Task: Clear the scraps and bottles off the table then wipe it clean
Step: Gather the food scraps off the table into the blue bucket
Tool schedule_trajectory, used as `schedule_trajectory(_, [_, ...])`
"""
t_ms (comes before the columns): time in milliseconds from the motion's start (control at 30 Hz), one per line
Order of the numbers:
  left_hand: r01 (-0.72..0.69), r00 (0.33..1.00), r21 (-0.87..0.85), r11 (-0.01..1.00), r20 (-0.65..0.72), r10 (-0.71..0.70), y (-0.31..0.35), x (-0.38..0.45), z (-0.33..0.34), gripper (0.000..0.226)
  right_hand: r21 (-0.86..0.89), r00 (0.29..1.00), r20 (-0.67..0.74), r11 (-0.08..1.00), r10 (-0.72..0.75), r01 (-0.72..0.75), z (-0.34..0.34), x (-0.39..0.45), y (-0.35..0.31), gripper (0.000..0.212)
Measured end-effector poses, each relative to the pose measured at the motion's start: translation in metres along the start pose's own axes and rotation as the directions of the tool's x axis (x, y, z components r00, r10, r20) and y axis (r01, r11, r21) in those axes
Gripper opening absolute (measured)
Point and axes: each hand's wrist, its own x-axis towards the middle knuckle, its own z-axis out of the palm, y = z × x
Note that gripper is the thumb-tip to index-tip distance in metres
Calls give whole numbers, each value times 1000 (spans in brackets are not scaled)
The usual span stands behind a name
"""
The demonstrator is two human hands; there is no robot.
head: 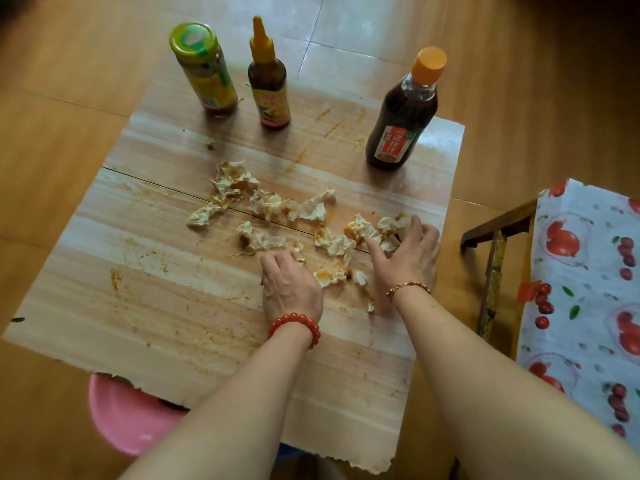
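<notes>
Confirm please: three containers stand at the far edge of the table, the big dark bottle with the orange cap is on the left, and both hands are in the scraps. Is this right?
One detail is wrong. The head view shows the big dark bottle on the right, not the left; the jar is on the left. The rest holds: three containers stand at the far edge of the table, and the left hand and right hand are in the scraps.

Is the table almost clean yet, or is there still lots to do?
Lots to do. Nothing looks finished yet. Right now the left hand and right hand are gathering the stained scraps in the middle of the table. The jar, the small sauce bottle and the big dark bottle all stand at the far edge, and orange smears still need wiping.
</notes>
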Motion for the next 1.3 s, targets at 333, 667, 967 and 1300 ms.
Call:
schedule_trajectory(333, [-347,936,317,883,178,304,17,-10,21,104,-120,996,36,989,-82,85,9,13,-12,94])
schedule_trajectory(667, [-436,900,369,821,201,388,23,6,26,94,-148,960,62,948,-274,281,19,12,-16,57])
schedule_trajectory(967, [-501,866,299,813,188,464,25,16,22,39,-101,955,55,950,-292,296,24,8,-23,28])
schedule_trajectory(1300, [-406,911,114,907,127,392,22,5,4,21,34,967,91,971,-238,236,12,-15,-23,27])
